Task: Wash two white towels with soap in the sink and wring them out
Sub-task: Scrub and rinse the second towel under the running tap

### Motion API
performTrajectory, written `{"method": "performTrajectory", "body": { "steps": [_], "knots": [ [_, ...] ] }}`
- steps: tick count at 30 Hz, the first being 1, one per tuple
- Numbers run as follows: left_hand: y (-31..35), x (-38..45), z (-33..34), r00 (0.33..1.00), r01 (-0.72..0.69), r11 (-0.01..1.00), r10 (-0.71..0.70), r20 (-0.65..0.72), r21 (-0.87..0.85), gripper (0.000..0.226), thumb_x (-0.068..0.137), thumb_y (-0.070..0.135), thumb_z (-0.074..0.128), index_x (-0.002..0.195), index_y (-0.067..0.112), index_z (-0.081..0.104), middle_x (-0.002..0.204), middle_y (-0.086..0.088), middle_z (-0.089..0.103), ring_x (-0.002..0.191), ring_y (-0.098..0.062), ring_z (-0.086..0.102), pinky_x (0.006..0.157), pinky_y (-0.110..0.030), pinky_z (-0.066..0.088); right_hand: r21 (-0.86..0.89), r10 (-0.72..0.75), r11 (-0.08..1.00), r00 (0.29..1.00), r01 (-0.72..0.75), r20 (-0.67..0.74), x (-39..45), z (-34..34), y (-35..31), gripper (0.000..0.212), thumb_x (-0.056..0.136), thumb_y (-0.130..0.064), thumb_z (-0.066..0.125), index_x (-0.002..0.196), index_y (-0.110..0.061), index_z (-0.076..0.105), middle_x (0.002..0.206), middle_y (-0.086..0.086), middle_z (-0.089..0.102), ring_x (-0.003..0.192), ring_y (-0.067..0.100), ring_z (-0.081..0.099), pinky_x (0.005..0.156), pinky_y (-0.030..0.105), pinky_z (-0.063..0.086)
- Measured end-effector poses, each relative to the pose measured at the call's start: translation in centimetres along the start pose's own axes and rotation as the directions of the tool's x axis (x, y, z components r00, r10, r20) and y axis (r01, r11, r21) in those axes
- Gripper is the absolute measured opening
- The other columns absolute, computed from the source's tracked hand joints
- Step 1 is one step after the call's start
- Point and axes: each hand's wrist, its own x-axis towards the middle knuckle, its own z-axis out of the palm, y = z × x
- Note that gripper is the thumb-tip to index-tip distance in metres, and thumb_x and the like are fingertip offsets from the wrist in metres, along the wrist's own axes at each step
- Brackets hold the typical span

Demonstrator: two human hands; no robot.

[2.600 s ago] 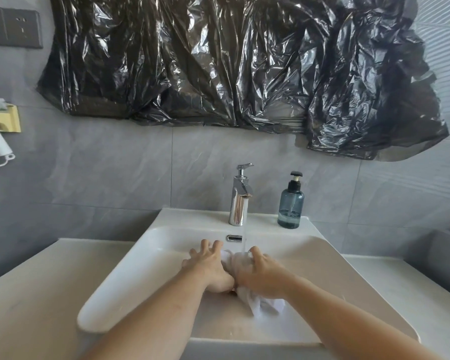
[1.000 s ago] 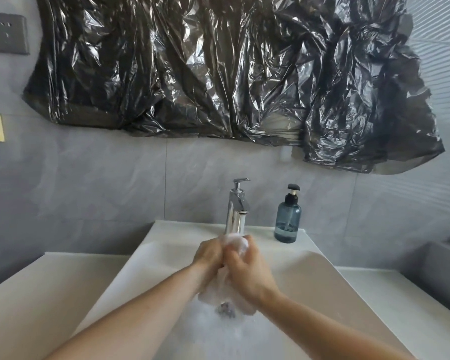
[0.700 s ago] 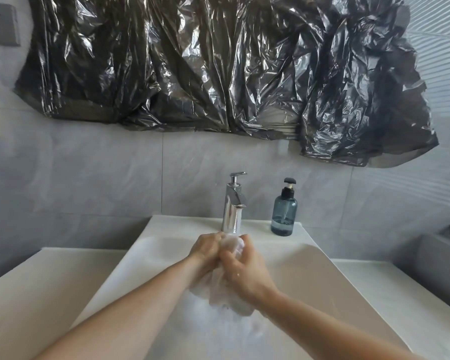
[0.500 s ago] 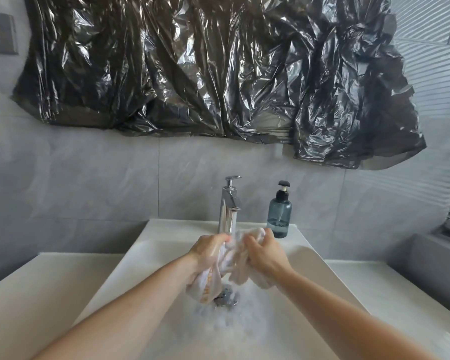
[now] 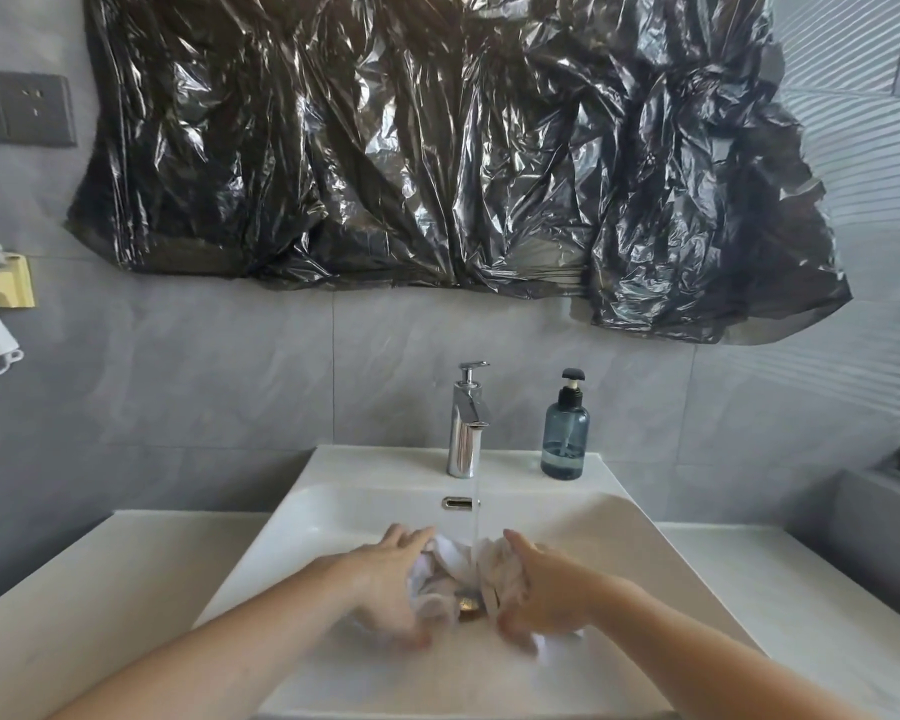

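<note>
Running from the faucet (image 5: 467, 423), a thin stream of water (image 5: 475, 517) falls onto a white towel (image 5: 450, 566) bunched low in the sink (image 5: 333, 517). The left hand (image 5: 385, 584) and right hand (image 5: 546, 589) each hold the cloth, fingers apparently curled into it, though motion blurs the grip. A soap bottle (image 5: 565, 433) stands far right on the rim.

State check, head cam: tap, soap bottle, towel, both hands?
faucet: running, stream falls onto the towel
soap bottle: upright on the sink ledge, partly filled
towel: wet, bunched low in the basin
left hand: grips towel
right hand: grips towel
</note>
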Motion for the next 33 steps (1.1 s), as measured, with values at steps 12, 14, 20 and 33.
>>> {"method": "performTrajectory", "body": {
  "steps": [12,14,20,33],
  "knots": [
    [2.3,4.2,-2.5,0.980,-0.008,0.189,-0.192,-0.045,-0.982,0.046,0.059,0.046,0.065,0.087,0.012,0.073,0.084,-0.012,0.067,0.074,-0.028,0.057,0.070,-0.033,0.040,0.805,0.240,0.540,0.872,0.246,-0.428,0.8,-1.8,-1.7,0.057,0.081,-0.069,0.064,0.112,-0.022,0.064,0.102,0.001,0.076,0.083,0.017,0.072,0.059,0.028,0.055],
    [3.8,4.7,-2.9,0.993,-0.007,0.110,-0.114,-0.020,-0.994,0.057,0.084,0.062,0.058,0.101,0.013,0.081,0.101,-0.011,0.078,0.081,-0.028,0.068,0.069,-0.030,0.046,0.789,0.185,0.487,0.839,0.374,-0.512,0.4,-1.6,-3.4,0.041,0.087,-0.064,0.067,0.104,-0.028,0.064,0.094,-0.002,0.078,0.084,0.014,0.076,0.068,0.035,0.062],
    [5.3,4.8,-1.8,0.994,-0.101,0.083,-0.044,-0.105,-0.991,0.054,0.073,0.058,0.068,0.092,0.009,0.078,0.092,-0.012,0.073,0.082,-0.026,0.069,0.068,-0.036,0.052,0.561,0.065,0.699,0.741,0.445,-0.669,0.5,-0.3,-6.1,0.028,0.092,-0.055,0.061,0.096,-0.027,0.061,0.078,-0.004,0.073,0.072,0.006,0.070,0.073,0.037,0.059],
    [4.6,6.2,-1.3,0.897,-0.278,0.233,-0.284,-0.339,-0.932,0.049,0.075,0.065,0.056,0.084,0.023,0.080,0.089,-0.009,0.080,0.094,-0.033,0.076,0.088,-0.053,0.061,0.480,0.154,0.832,0.716,0.278,-0.681,3.0,-2.3,-4.9,0.023,0.096,-0.039,0.056,0.113,-0.023,0.059,0.093,0.002,0.075,0.091,0.026,0.071,0.078,0.037,0.055]
  ]
}}
